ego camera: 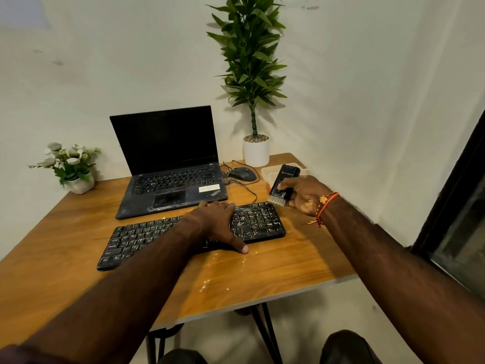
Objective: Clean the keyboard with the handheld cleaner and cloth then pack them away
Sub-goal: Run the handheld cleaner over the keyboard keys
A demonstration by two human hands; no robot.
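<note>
1. Keyboard (189,233) lies near the tabletop (275,271) front edge, keys dusted with white debris.
2. Left hand (217,219) rests flat and open across the keys, apparently steadying the board.
3. Right hand (304,195) grips the cleaner (283,183), brush (277,200) downward at the keyboard's right end, seemingly ready to sweep.
4. Cloth not visible.

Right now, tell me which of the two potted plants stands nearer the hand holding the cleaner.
The tall leafy plant in the plain white pot, beside the right hand; the small flowering one sits at the table's far left.
</note>
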